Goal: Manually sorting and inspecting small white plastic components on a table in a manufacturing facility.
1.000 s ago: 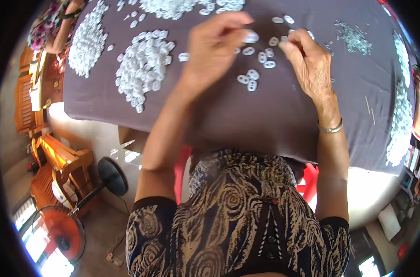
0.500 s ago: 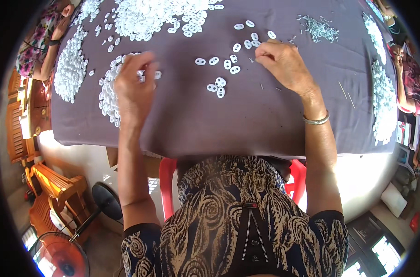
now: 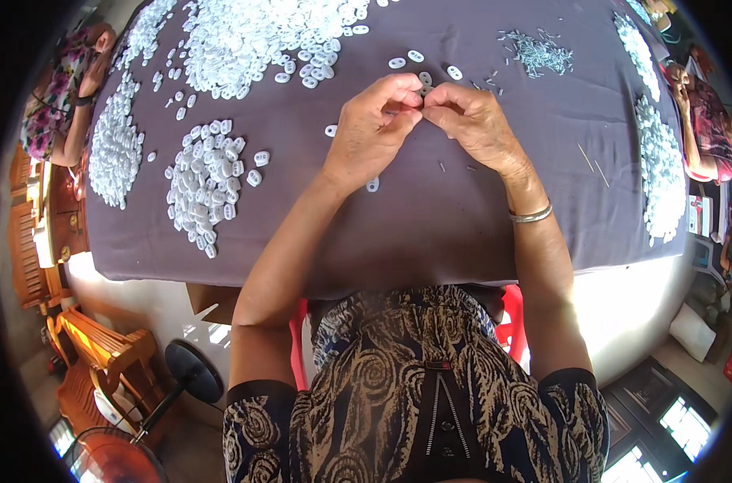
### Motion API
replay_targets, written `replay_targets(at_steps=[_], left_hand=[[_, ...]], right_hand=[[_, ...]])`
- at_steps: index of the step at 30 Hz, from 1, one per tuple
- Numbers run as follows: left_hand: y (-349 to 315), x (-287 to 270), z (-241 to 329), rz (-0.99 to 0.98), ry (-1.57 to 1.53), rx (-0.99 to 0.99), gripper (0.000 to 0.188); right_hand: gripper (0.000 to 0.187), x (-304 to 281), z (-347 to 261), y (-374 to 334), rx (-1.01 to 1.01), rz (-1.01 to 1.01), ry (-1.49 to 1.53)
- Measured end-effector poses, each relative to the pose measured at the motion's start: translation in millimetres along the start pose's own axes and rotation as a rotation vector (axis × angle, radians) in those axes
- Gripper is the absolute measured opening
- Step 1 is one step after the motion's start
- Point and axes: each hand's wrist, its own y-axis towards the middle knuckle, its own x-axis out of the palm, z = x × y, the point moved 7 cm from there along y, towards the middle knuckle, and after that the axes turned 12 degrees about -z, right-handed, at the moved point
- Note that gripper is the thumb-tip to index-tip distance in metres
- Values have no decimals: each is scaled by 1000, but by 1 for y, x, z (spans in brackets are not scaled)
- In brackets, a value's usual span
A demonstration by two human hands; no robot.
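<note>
My left hand (image 3: 374, 127) and my right hand (image 3: 477, 127) meet over the middle of the table, with thumb and fingers of each pinched together. Their fingertips almost touch. Whatever sits between them is too small or too covered to make out. Just beyond the fingertips lie small white oval pieces with two holes; one such piece (image 3: 415, 55) and another white oval piece (image 3: 454, 72) show clearly. Another white piece (image 3: 372, 184) peeks out below my left hand, which hides others. Thin short metal pins (image 3: 442, 167) rest below my right hand.
A large heap of white pieces (image 3: 253, 40) spreads at the far left, with a smaller pile (image 3: 207, 181) nearer me. Metal pins (image 3: 541, 53) are heaped at the far right, two thin sticks (image 3: 591, 165) nearer. Other people sit at both sides; a fan (image 3: 193, 370) stands lower left.
My left hand has moved right, from the near left pile to meet my right hand. The view has shifted slightly, and the near left pile is uncovered.
</note>
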Motion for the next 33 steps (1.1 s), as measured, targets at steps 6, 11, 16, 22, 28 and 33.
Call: replay_targets(at_steps=[6, 11, 16, 22, 28, 33], left_hand=[[-3, 5, -5, 88, -205, 71, 33], [-7, 3, 4, 116, -180, 121, 30], [-9, 4, 7, 84, -157, 179, 31], [-9, 6, 9, 56, -249, 216, 32], [-8, 5, 5, 46, -301, 195, 31], [-8, 5, 9, 24, -294, 230, 33]], right_hand=[[8, 2, 1, -2, 17, -43, 276], [9, 9, 6, -3, 41, -96, 525], [9, 14, 4, -4, 35, -150, 679], [9, 16, 4, -5, 44, -153, 778], [13, 15, 2, -6, 86, -160, 793], [23, 15, -8, -8, 134, -167, 583]])
